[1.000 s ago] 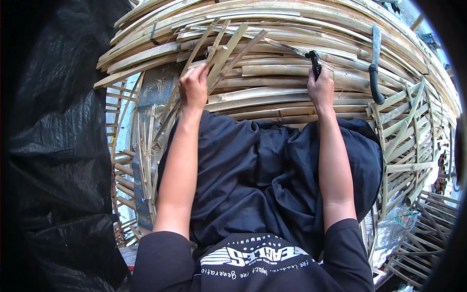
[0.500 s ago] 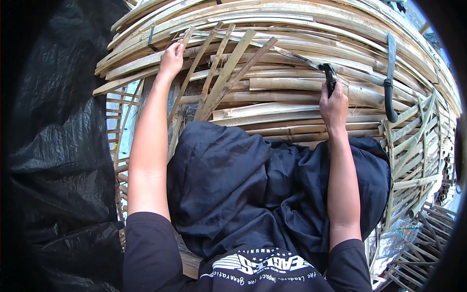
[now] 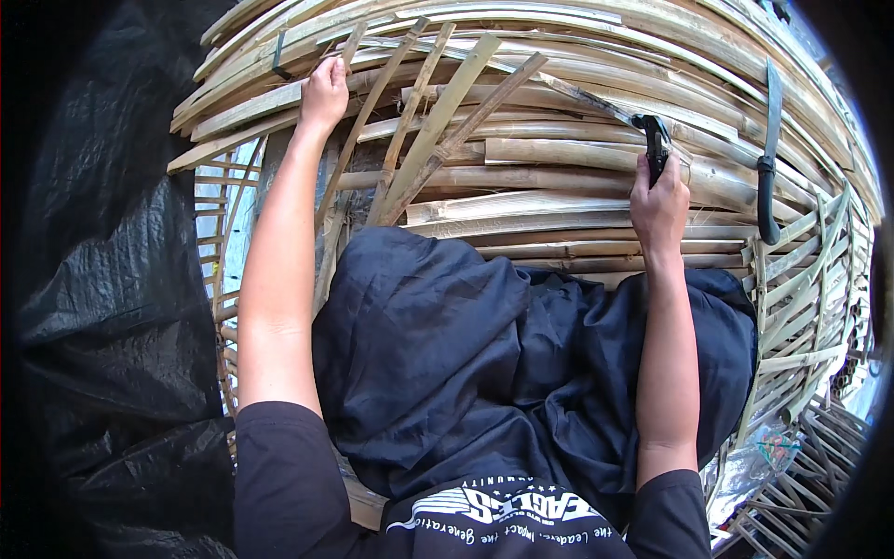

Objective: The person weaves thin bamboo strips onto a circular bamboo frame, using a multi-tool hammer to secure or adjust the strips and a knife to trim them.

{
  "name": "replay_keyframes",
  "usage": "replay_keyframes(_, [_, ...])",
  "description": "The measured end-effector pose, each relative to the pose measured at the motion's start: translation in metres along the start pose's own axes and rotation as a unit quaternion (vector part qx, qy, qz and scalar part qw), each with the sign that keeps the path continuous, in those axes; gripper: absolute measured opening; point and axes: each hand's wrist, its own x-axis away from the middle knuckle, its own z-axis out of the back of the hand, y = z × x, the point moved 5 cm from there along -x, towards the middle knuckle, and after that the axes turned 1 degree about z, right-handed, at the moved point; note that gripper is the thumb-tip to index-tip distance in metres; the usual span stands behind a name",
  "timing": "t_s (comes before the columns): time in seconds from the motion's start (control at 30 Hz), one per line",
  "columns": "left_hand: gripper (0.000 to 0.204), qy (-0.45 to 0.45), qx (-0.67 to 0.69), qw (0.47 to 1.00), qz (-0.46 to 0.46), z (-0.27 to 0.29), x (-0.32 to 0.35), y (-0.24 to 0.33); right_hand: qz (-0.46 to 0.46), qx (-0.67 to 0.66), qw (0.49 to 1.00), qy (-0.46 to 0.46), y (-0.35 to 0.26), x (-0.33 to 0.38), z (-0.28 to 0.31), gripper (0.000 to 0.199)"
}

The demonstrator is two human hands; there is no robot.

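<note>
My left hand (image 3: 324, 93) is closed round a narrow bamboo strip (image 3: 353, 42), whose top end sticks out above the fingers. Just right of it, several loose bamboo strips (image 3: 460, 82) lean side by side, fanned upward over the pile. In my right hand (image 3: 660, 200) is the black handle (image 3: 656, 144) of a long-bladed knife. Its narrow, stained blade (image 3: 592, 100) points up and left, over the stacked bamboo. A gap separates the visible blade from the strip in my left hand.
Split bamboo (image 3: 577, 158) lies stacked across the far side. On its right rests a dark, curved tool (image 3: 768, 158) with a black grip. Woven bamboo lattice (image 3: 805, 307) stands at right. Black sheeting (image 3: 121, 307) hangs at left. Dark cloth (image 3: 447, 326) covers my lap.
The view has shifted slightly, so the bamboo sits higher in the picture. Both hands appear a little higher, the right one also further right. Each keeps its hold.
</note>
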Motion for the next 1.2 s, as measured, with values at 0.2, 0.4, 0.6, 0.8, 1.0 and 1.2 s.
replay_keyframes(0.2, [0.033, -0.040, 0.037, 0.998, -0.012, 0.000, 0.000, -0.002, -0.003, 0.004, 1.000, 0.002, -0.002, 0.000, 0.001, 0.028])
replay_keyframes(0.4, [0.032, -0.034, 0.020, 0.999, -0.018, 0.001, 0.000, -0.002, -0.002, 0.003, 1.000, 0.007, -0.002, 0.001, 0.000, 0.026])
replay_keyframes(0.6, [0.034, -0.058, 0.061, 0.993, 0.086, 0.002, 0.007, 0.010, 0.006, 0.011, 1.000, 0.014, 0.001, 0.002, 0.001, 0.026])
replay_keyframes(0.8, [0.039, 0.023, 0.006, 0.999, 0.023, 0.007, 0.006, 0.007, -0.002, 0.026, 1.000, 0.002, -0.001, 0.001, 0.000, 0.029])
replay_keyframes(1.0, [0.037, 0.090, 0.097, 0.991, 0.021, -0.002, 0.001, -0.005, 0.006, 0.020, 1.000, 0.007, -0.005, 0.001, 0.001, 0.028])
replay_keyframes(1.2, [0.036, 0.071, 0.102, 0.991, 0.051, -0.008, 0.002, -0.008, 0.005, 0.029, 1.000, 0.005, -0.005, 0.002, 0.001, 0.028])
